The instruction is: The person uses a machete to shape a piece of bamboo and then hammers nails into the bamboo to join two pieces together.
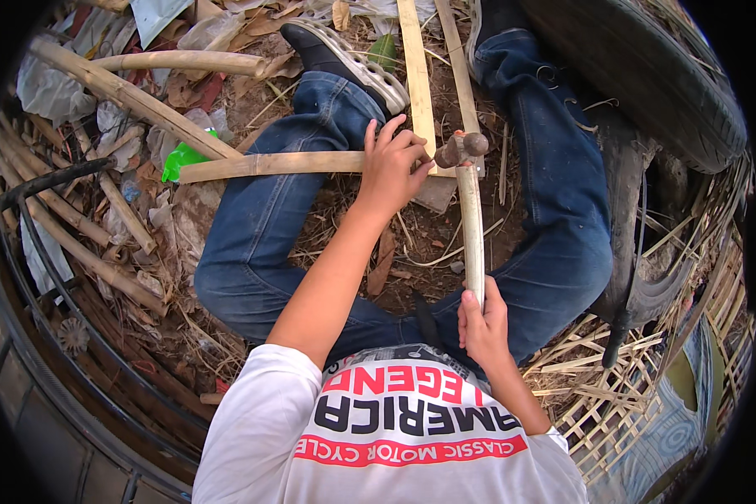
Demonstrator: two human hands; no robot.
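My left hand presses down, fingers curled, on the end of a pale split bamboo slat lying crosswise over my left knee. My right hand is closed in a fist around the foot of a hammer with a long pale wooden handle and rusty metal head. The hammer head rests just beside my left fingertips, where the crosswise slat meets two thin upright bamboo strips. A green plastic scrap lies near the slat's far end.

hammer: pale wooden handle, dull metal head | bamboo slat: matt, dry (rough-looking) | jeans: denim cloth
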